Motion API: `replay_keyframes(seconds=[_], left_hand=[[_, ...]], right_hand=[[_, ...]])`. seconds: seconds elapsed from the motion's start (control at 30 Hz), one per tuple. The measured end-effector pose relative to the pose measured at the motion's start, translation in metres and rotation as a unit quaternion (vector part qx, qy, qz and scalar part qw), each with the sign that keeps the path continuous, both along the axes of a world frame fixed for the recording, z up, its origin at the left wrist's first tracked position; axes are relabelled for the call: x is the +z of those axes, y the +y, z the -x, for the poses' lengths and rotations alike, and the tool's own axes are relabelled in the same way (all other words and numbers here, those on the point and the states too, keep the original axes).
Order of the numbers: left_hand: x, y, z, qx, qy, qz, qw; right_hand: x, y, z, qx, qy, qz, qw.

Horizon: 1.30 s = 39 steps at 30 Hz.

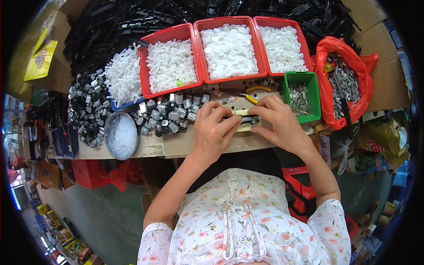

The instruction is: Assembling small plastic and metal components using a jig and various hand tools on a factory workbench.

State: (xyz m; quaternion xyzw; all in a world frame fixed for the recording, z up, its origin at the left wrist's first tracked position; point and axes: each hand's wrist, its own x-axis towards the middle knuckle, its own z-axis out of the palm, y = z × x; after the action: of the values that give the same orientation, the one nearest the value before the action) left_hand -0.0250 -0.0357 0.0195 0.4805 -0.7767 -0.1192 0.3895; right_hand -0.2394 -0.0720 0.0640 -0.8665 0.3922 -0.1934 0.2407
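At the table's near edge a narrow dark part [251, 119] lies between cream-coloured strips [243, 128]. My left hand [211, 132] bends over its left end, fingertips pressed on it and covering much of it. From the other side my right hand [282, 123] curls round the right end, thumb below and fingers above. Just beyond my right fingers lie yellow-handled pliers [251, 99]. Small silver motors [170, 114] are heaped to the left of my left hand. A green bin [316, 104] of small metal pins stands beside my right hand.
Three red bins [199, 53] of small white plastic parts stand behind my hands. White rods [128, 77] and a round metal dish [138, 139] are at the left. A red bag [369, 84] of grey parts sits at the right. Black plastic parts [106, 31] pile up behind.
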Motion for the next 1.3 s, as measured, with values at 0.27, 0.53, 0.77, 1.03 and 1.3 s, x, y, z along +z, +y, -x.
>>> replay_keyframes(seconds=[0.27,0.53,0.77,1.03,1.3], left_hand=[[0.0,0.0,0.004,0.012,-0.001,0.011,1.0],[-0.002,0.006,0.004,0.015,-0.002,0.011,1.0],[0.002,0.005,0.003,0.017,0.018,0.004,1.0],[0.013,0.004,0.001,0.006,0.053,-0.073,0.996],[0.03,-0.004,-0.015,0.029,0.084,-0.059,0.994]], right_hand=[[-0.015,0.009,0.007,-0.039,-0.056,0.022,0.997],[-0.014,0.016,0.009,-0.018,0.0,0.086,0.996],[0.038,-0.062,0.018,-0.001,0.0,0.084,0.996],[0.027,-0.265,0.049,-0.095,0.153,0.27,0.946],[0.056,-0.274,0.045,-0.05,0.124,0.283,0.95]])
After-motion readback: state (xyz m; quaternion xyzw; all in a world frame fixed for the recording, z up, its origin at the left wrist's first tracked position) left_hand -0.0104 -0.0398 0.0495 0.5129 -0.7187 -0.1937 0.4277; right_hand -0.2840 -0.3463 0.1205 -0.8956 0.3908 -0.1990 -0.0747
